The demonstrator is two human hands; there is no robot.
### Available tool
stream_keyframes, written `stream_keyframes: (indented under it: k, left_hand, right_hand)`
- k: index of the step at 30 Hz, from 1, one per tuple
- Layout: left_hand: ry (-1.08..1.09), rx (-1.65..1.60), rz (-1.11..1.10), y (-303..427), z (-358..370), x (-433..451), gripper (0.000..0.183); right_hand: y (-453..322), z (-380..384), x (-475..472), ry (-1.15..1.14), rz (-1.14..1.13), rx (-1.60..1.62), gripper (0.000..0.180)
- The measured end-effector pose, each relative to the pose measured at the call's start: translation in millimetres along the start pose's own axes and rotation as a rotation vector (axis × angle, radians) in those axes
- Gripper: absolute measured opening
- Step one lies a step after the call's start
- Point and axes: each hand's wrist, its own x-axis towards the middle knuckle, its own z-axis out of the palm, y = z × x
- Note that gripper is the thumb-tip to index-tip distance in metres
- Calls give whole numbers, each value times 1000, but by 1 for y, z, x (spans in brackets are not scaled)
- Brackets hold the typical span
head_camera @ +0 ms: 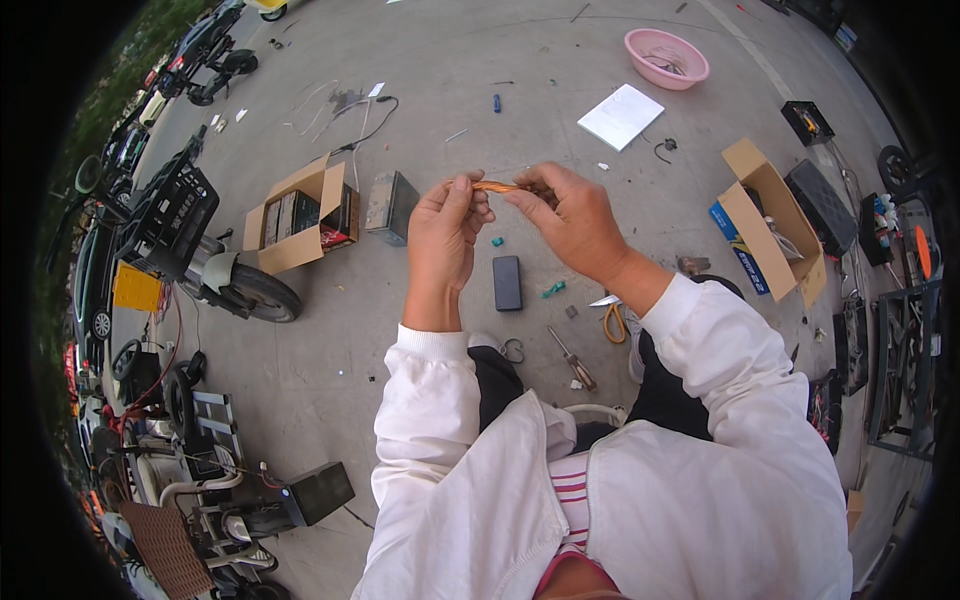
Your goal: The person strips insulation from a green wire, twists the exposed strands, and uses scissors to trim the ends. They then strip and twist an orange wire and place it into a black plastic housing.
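A twisted bundle of copper-coloured strands (495, 186) is stretched between my hands above the concrete floor. My left hand (448, 214) pinches its left end between thumb and fingers. My right hand (574, 214) grips the other end with thumb and forefinger; that end is partly hidden by the fingers. Below them on the floor lie a dark rectangular block (508, 283), two green pieces, one of them (553, 289) to the block's right, orange-handled scissors (614, 322), a screwdriver (574, 360) and a metal ring clamp (512, 350).
An open carton of boxed items (292, 251) and a grey battery-like block (391, 208) stand to the left. At the right is another open carton (765, 251). Farther off are a white panel (621, 117) and a pink basin (651, 75). A front wheel (262, 294) is at left.
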Motion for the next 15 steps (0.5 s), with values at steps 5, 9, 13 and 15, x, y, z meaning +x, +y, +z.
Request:
stream_keyframes:
  k: [5,9,13,15]
  left_hand:
    - [-40,28,74,1,1,0,22]
    - [-34,78,120,5,0,-2,23]
    - [-97,140,171,6,-3,-3,24]
    - [-140,135,134,8,-6,-4,26]
  right_hand:
    - [13,-1,5,-85,209,299,24]
    - [6,-5,10,-216,429,638,21]
    - [15,-12,14,-364,633,1094,18]
    - [17,-16,15,-418,669,1181,17]
